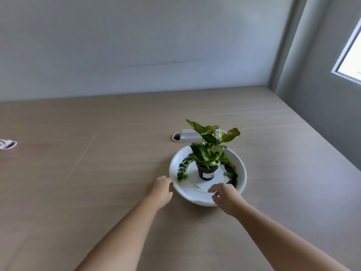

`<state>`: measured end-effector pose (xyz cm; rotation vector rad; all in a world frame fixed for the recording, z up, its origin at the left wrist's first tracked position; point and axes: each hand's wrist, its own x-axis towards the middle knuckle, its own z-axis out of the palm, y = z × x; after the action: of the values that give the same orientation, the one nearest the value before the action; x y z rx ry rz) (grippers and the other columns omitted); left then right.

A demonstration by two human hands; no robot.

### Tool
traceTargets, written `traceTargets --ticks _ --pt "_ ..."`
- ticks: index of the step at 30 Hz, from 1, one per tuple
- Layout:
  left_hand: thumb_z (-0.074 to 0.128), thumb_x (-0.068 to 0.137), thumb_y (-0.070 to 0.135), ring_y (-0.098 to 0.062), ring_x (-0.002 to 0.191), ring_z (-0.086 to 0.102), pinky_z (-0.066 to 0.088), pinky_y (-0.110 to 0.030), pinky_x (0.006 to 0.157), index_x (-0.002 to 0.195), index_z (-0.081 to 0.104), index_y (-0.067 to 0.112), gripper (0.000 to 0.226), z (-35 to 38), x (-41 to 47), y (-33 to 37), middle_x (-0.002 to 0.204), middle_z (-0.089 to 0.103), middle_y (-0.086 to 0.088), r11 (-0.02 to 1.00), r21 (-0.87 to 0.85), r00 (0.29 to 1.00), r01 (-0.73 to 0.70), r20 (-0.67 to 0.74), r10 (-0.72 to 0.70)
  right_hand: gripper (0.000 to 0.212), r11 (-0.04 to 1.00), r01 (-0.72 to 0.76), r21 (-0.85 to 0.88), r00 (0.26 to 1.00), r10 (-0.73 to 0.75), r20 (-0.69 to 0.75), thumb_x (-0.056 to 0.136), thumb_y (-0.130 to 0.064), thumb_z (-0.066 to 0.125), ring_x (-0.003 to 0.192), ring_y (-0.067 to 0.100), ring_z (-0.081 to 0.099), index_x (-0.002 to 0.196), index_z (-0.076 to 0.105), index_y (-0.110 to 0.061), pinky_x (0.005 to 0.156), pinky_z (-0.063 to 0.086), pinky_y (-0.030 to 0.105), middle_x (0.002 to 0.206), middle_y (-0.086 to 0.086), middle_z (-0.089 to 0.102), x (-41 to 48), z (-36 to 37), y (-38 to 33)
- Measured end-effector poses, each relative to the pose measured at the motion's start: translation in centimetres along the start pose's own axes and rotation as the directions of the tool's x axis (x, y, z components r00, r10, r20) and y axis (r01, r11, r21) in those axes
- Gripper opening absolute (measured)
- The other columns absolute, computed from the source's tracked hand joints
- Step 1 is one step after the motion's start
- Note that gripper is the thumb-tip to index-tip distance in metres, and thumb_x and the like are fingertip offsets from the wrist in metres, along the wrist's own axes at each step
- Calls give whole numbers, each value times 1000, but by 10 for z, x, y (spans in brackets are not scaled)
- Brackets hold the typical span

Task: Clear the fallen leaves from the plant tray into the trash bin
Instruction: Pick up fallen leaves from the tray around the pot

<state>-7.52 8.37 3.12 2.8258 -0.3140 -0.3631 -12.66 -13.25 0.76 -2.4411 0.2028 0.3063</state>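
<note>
White plant tray (241,173) sits on the desk (97,173), potted plant (208,153) in the middle. Fallen leaves (182,169) line both side walls, one scrap near the front. Right hand (224,195) hovers over the near rim, fingers loosely curled, empty; right-side leaves lie just beyond it. Left hand (162,187) touches the left rim (grip unclear). No bin visible.

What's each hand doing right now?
Left hand: on the tray rim; grip cannot be told.
Right hand: open over the tray, holding nothing.
</note>
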Motion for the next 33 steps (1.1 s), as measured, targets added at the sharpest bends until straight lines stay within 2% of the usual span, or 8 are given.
traceTargets --ticks 4,9,12,15,17,25,29,33 --pt "56 88 11 -25 130 46 37 -31 105 135 49 28 50 5 33 -16 143 46 2 991 87 988 -101 125 90 41 991 47 -128 997 -38 70 88 -11 48 123 21 51 128 55 -19 101 42 28 140 0 50 36 30 -20" --pt "49 90 7 -19 140 35 33 -30 107 126 59 28 43 15 59 -20 141 51 7 943 175 948 -283 198 247 45 964 116 -241 986 -81 148 91 -5 42 137 22 32 132 51 -22 112 29 29 151 -2 35 67 54 -18" --pt "50 91 15 -16 140 36 29 -31 108 121 64 27 36 17 65 -22 137 57 8 934 201 947 -294 192 257 36 956 123 -266 988 -92 124 88 -2 44 126 24 46 119 62 -11 106 36 25 137 5 51 76 59 -16" --pt "56 89 25 -18 127 47 31 -31 103 117 66 29 30 18 64 -19 128 63 7 916 237 939 -324 199 281 22 948 91 -306 988 -48 145 81 8 45 97 29 59 85 63 -4 79 46 27 107 11 58 80 56 -15" --pt "57 88 29 -21 121 49 32 -33 101 114 68 30 28 21 59 -17 120 66 4 916 233 938 -325 199 283 25 942 60 -330 992 -20 122 80 11 44 87 29 59 87 63 -4 70 42 27 96 12 59 79 51 -12" --pt "61 85 34 -24 122 42 21 -46 112 118 62 22 36 53 28 31 118 58 -3 887 310 936 -341 198 291 28 971 34 -237 999 -42 -28 77 4 44 80 24 56 88 63 -12 66 45 31 90 6 63 54 20 19" --pt "71 77 42 -21 124 42 20 -44 113 124 56 25 53 36 40 27 125 52 0 877 315 922 -363 256 290 27 978 20 -209 995 -41 -96 81 1 46 79 23 56 89 67 -13 64 45 30 91 2 58 43 0 34" --pt "66 82 28 -21 123 47 23 -44 115 116 63 25 35 14 56 5 122 58 0 855 409 940 -318 256 227 25 992 38 -118 993 -50 -107 79 6 48 71 19 51 77 70 -6 66 48 29 85 -1 51 39 -7 46"
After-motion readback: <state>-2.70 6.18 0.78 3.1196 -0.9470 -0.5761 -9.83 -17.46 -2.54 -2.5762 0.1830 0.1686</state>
